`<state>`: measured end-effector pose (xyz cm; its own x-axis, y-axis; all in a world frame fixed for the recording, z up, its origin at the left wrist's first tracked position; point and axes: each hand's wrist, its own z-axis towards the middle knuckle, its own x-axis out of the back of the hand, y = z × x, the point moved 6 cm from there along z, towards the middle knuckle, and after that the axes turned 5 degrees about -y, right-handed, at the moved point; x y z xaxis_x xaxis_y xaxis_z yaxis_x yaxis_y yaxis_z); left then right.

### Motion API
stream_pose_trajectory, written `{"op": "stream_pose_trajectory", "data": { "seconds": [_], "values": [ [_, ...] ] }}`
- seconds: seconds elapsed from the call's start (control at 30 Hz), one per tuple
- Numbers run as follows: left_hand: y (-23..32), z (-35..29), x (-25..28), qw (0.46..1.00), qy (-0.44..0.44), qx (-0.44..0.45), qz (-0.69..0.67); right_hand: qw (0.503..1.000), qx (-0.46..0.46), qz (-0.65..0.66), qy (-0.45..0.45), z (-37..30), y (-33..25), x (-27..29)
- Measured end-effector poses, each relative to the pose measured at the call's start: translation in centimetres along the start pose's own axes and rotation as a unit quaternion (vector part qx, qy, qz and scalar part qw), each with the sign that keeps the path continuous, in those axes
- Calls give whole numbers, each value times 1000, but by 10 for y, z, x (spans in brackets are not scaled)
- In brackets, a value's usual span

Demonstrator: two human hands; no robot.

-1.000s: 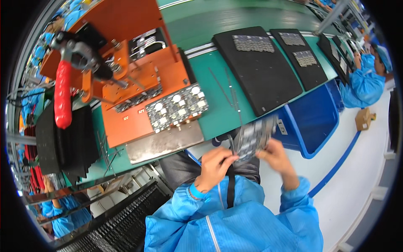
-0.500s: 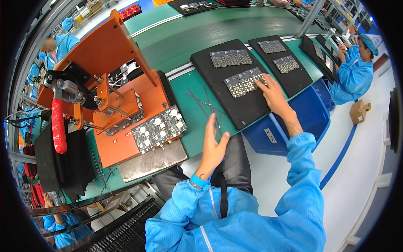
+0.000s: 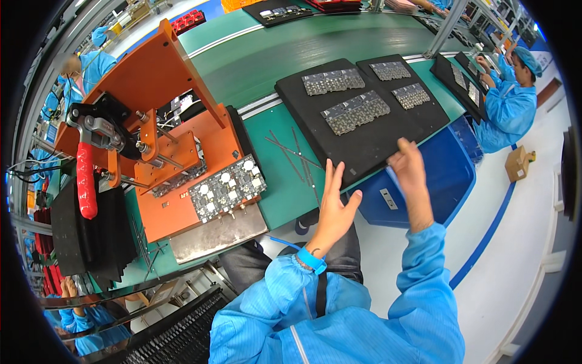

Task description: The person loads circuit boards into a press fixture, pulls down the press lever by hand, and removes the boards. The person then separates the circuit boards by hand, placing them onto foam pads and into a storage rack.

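Observation:
My left hand (image 3: 335,215) is open, fingers raised and thumb apart, beside the near left corner of a black foam pad (image 3: 303,109). I cannot tell whether it touches the pad. At the pad's near right edge is my right hand (image 3: 411,176), slightly blurred, its fingers loosely bent and nothing visible in them. Two circuit boards, a far one (image 3: 333,82) and a nearer one (image 3: 356,113), lie on this pad. A second black pad (image 3: 431,112) adjoins it on the right, bearing two smaller-looking boards, one far (image 3: 390,71) and one near (image 3: 411,96).
On the left stands an orange fixture (image 3: 154,212) with a red-handled toggle clamp (image 3: 86,182); a populated circuit board (image 3: 227,189) lies at its front. Thin dark sticks (image 3: 294,156) lie on the green bench. A blue bin (image 3: 424,188) stands below the bench edge. A co-worker (image 3: 512,106) sits at right.
My right hand has left the nearer board and come toward the pad's near edge. My left hand has moved right, to the pad's corner. The gap between the two pads has closed.

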<state>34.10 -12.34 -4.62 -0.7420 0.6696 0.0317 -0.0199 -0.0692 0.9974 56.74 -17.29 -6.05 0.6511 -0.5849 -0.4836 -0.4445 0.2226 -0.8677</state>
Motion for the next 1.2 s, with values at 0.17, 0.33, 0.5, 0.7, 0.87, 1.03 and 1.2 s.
{"op": "stream_pose_trajectory", "data": {
  "seconds": [0.17,0.33,0.5,0.7,0.87,1.03,1.2],
  "values": [
    [10,-5,-4,1000,3,-29,3,998,-11,-57,37,-18,34,-45],
    [-7,-32,26,999,-12,-24,34,993,89,43,64,6,0,-26],
    [-10,-75,62,998,12,0,53,986,135,64,80,67,-51,55],
    [-7,-121,99,992,60,50,95,992,55,-56,97,135,-79,153],
    [-9,-168,121,987,92,55,119,775,27,-489,399,132,-98,200],
    [-31,-207,136,981,168,96,9,693,404,-594,61,30,-63,-80],
    [-22,-214,144,982,179,65,8,456,681,-490,-296,-150,31,-350]
  ]
}}
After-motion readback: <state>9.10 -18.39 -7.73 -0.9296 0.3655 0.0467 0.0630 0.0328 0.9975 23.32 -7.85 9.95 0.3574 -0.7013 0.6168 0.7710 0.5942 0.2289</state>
